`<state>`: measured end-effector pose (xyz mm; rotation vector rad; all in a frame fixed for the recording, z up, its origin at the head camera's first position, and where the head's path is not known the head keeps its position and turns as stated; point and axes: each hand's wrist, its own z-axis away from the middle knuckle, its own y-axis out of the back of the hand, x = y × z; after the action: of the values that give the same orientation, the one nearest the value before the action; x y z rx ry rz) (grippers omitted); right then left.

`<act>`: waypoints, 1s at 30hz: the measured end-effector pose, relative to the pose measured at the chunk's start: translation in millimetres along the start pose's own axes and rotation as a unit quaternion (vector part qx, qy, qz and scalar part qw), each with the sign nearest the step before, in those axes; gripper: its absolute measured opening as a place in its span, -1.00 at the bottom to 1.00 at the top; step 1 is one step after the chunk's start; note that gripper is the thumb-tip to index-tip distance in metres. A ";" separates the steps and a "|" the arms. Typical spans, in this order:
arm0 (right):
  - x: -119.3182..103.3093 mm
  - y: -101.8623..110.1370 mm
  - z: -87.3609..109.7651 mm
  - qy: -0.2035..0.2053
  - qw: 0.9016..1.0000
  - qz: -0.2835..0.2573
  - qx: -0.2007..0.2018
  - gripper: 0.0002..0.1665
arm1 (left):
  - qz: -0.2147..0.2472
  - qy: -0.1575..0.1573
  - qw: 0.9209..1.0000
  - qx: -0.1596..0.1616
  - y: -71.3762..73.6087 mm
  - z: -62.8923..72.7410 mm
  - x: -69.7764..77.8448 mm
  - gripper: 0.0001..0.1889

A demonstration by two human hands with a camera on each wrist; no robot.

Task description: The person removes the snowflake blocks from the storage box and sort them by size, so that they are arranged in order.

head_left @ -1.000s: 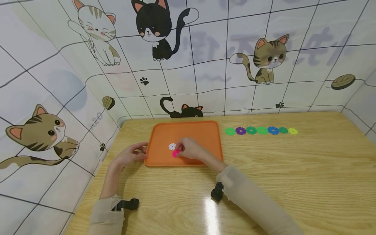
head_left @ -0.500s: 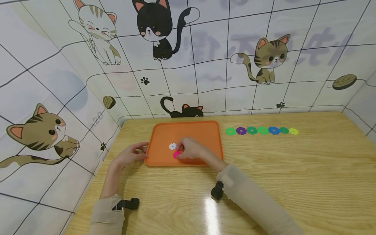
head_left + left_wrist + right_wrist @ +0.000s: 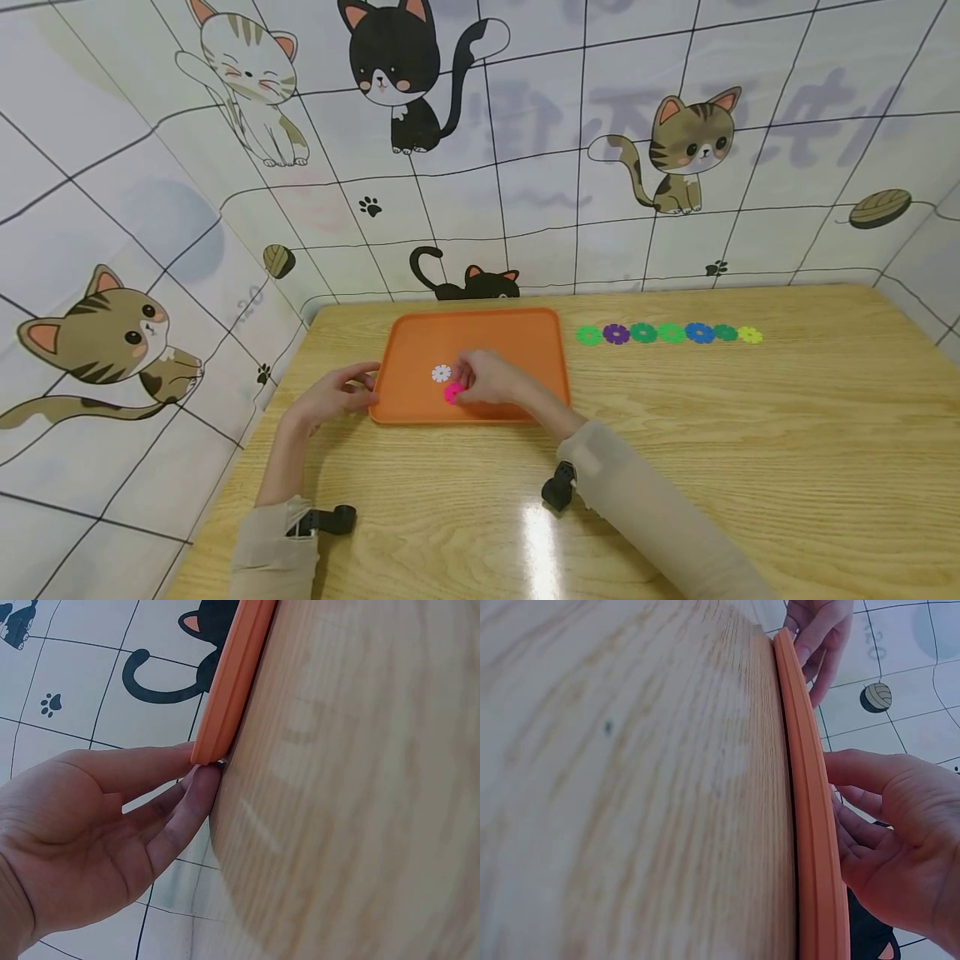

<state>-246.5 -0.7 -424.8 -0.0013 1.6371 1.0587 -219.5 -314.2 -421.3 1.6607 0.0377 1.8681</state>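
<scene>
An orange tray (image 3: 510,333) lies on the wooden table. Inside it, a white flower-shaped plastic disc (image 3: 441,373) lies near a pink flower-shaped plastic disc (image 3: 452,393). My right hand (image 3: 489,379) reaches over the tray's front rim and pinches the pink disc at its right side. In the right wrist view the tray's rim hides those fingertips and the disc. My left hand (image 3: 333,396) holds the tray's left edge. The left wrist view shows the thumb and fingertips of this hand (image 3: 112,825) meeting at the tray corner.
Right of the tray, several flower-shaped discs make a row, from a light green disc (image 3: 588,336) past a purple one (image 3: 617,334) to a yellow one (image 3: 749,335). A wall (image 3: 540,200) printed with cats rises behind the table (image 3: 712,450).
The pink disc has shifted very slightly to the right in my right fingers and shows a little more of itself. My left hand stays at the tray's edge.
</scene>
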 end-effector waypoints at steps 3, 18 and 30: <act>1.0 0.1 1.9 0.013 1.000 0.003 -0.003 -0.74 | 0.000 -0.001 1.000 -0.001 -0.3 -0.1 -0.3 -0.32; 27.7 13.4 19.3 0.018 0.994 -0.100 0.032 -0.71 | 0.002 -0.004 1.000 -0.001 -0.4 0.4 -0.4 -0.32; 54.5 57.7 47.2 0.033 0.989 -0.114 0.084 -0.60 | 0.002 -0.002 1.000 -0.002 -1.0 1.4 1.9 -0.33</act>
<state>-259.0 90.7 -429.7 -0.1120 1.7353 0.7520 -217.8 -313.1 -419.7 1.6631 0.0284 1.8651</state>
